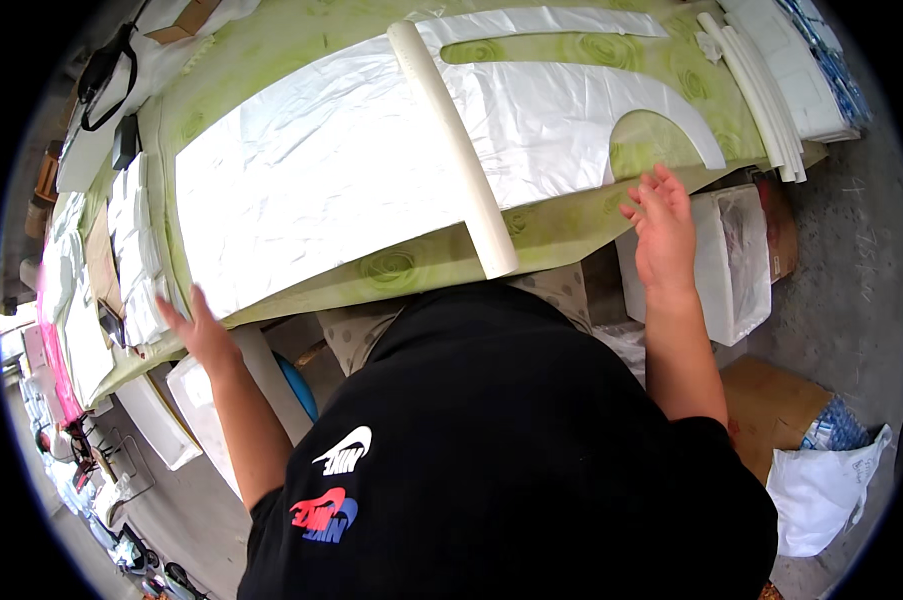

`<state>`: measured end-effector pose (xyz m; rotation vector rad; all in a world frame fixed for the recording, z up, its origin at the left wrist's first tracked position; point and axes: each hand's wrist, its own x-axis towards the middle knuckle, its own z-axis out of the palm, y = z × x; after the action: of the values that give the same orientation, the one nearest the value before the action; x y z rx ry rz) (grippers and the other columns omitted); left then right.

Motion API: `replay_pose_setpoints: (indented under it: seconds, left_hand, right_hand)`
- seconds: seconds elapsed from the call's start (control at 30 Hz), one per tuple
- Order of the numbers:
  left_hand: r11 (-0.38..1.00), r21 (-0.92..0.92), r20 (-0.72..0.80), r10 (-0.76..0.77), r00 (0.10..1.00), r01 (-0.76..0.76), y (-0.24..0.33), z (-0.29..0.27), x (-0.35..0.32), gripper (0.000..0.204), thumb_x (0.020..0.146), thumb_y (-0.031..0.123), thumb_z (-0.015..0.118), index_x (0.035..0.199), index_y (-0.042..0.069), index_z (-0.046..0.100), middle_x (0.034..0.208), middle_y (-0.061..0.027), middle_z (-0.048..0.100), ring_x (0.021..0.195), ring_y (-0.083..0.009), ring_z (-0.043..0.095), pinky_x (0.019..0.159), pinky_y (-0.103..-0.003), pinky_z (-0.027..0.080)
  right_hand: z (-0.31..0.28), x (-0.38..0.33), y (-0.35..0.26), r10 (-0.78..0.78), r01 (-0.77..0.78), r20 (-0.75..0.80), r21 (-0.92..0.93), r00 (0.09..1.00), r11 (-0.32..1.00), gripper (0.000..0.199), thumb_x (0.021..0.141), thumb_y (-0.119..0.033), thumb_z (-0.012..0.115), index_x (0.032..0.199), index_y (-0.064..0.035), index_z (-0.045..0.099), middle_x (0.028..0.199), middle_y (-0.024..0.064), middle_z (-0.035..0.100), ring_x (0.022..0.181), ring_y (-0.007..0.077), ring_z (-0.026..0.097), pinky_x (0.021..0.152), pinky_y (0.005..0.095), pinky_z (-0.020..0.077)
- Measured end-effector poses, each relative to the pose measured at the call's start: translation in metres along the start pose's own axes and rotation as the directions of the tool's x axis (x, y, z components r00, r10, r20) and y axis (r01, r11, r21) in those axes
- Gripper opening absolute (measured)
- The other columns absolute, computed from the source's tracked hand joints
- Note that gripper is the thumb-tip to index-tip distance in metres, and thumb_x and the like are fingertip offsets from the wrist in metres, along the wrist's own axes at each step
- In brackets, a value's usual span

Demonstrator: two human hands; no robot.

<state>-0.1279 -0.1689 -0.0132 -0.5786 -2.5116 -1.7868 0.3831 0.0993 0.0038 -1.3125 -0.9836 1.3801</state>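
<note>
A large white plastic apron-like sheet (301,170) lies flat on the table, with a curved cutout and a long strap at its right end. Across it rests a long cream-coloured tube (453,150), its near end reaching the table's front edge. My left hand (203,332) is by the sheet's near left corner, fingers apart and holding nothing. Raised near the cutout at the right, my right hand (661,225) is empty, its fingers spread loosely.
A green rose-patterned cloth (391,268) covers the table. Several white rolls (756,95) lie at its right end, beside a stack of white packs (796,70). Folded white pieces (136,240) are at the left. Below stand a white box (706,265), a cardboard box (771,400) and a white sack (821,495).
</note>
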Motion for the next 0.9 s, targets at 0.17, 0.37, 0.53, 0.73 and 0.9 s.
replay_pose_setpoints:
  seconds: [0.17, 0.37, 0.53, 0.73, 0.9]
  left_hand:
    - [0.679, -0.614, -0.004, -0.512, 0.859, 0.402, 0.006, -0.019, -0.042, 0.065, 0.1, 0.018, 0.068, 0.151, 0.003, 0.031, 0.134, -0.0131, 0.049, 0.118, -0.0235, 0.051, 0.112, -0.041, 0.042]
    - [0.338, -0.755, 0.253, -0.641, 0.725, 0.562, 0.028, -0.03, -0.043, 0.033, 0.098, 0.015, 0.07, 0.124, 0.003, 0.054, 0.123, -0.0094, 0.053, 0.116, -0.0235, 0.051, 0.108, -0.041, 0.047]
    - [0.276, -0.749, 0.329, -0.634, 0.7, 0.602, 0.047, -0.018, -0.05, 0.041, 0.101, 0.023, 0.065, 0.131, 0.001, 0.049, 0.137, -0.0123, 0.047, 0.134, -0.0271, 0.042, 0.122, -0.046, 0.029]
    - [0.378, -0.721, 0.198, -0.691, 0.695, 0.581, 0.031, -0.016, -0.051, 0.044, 0.1, 0.023, 0.065, 0.135, 0.004, 0.046, 0.13, -0.0078, 0.049, 0.131, -0.0272, 0.044, 0.117, -0.045, 0.034]
    - [0.146, -0.784, 0.358, -0.688, 0.632, 0.604, 0.048, -0.007, -0.067, 0.045, 0.101, 0.018, 0.06, 0.139, 0.003, 0.042, 0.137, -0.0126, 0.045, 0.136, -0.0307, 0.042, 0.119, -0.05, 0.036]
  right_hand:
    - [0.014, -0.016, 0.01, 0.238, -0.257, 0.103, 0.27, 0.966, 0.928, 0.046, 0.099, -0.014, 0.063, 0.14, -0.0013, 0.046, 0.123, 0.0133, 0.058, 0.111, 0.0288, 0.058, 0.099, 0.0466, 0.0511]
    - [0.026, -0.007, 0.011, 0.271, -0.289, 0.105, 0.456, 0.957, 0.842, 0.037, 0.096, -0.009, 0.064, 0.13, 0.0001, 0.05, 0.111, 0.0152, 0.059, 0.107, 0.0319, 0.059, 0.098, 0.049, 0.0514]
    - [0.014, -0.007, 0.012, 0.284, -0.372, 0.247, 0.486, 0.926, 0.791, 0.032, 0.097, -0.012, 0.063, 0.126, -0.0017, 0.054, 0.117, 0.0145, 0.06, 0.117, 0.0327, 0.056, 0.11, 0.0509, 0.044]
    - [0.015, 0.0, 0.012, 0.3, -0.394, 0.261, 0.493, 0.918, 0.776, 0.029, 0.1, -0.014, 0.06, 0.123, 0.0024, 0.055, 0.125, 0.0159, 0.058, 0.124, 0.034, 0.052, 0.117, 0.0528, 0.0388]
    - [0.02, -0.005, 0.008, 0.283, -0.395, 0.283, 0.523, 0.916, 0.756, 0.032, 0.1, -0.011, 0.056, 0.126, 0.0068, 0.051, 0.129, 0.0194, 0.056, 0.126, 0.0347, 0.052, 0.119, 0.0525, 0.0384]
